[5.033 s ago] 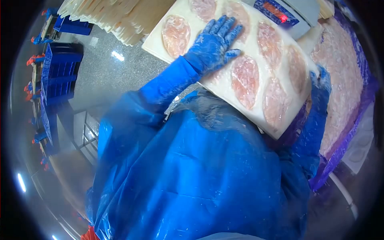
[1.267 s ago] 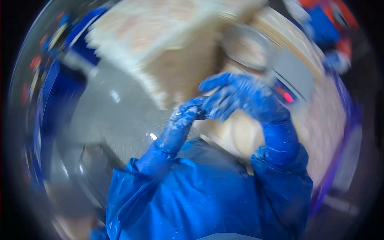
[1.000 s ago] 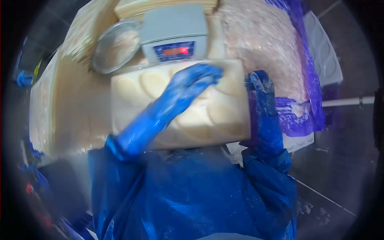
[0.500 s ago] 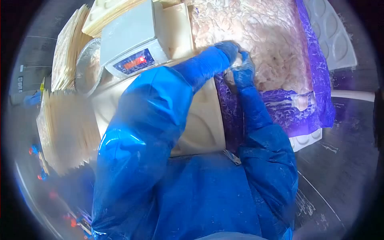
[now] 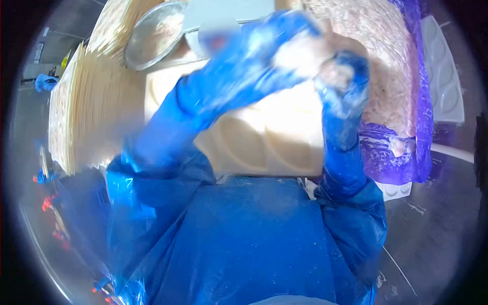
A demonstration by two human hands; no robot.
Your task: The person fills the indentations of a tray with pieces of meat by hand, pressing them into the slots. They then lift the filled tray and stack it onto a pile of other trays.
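Note:
My gloved left hand (image 5: 297,38) is raised near the top centre, its fingers closed round a pale pinkish lump of meat (image 5: 307,53). Close to its right, my gloved right hand (image 5: 348,81) is also closed on part of the pale meat. Both hands are over the edge between a cream tray with oval hollows (image 5: 239,145) and a wide mass of pale minced meat (image 5: 389,86) on purple film (image 5: 394,165). Glare and motion blur hide the fingertips and where the lump ends.
A grey scale (image 5: 229,11) stands behind my left forearm. Left of it are a round metal bowl (image 5: 155,38) with meat residue and tall stacks of thin cream sheets (image 5: 96,101). A white moulded tray (image 5: 442,71) lies at the far right.
Both hands have come up and nearer the camera with pale meat between them, from the meat mass. The view has shifted, showing more of the cream tray.

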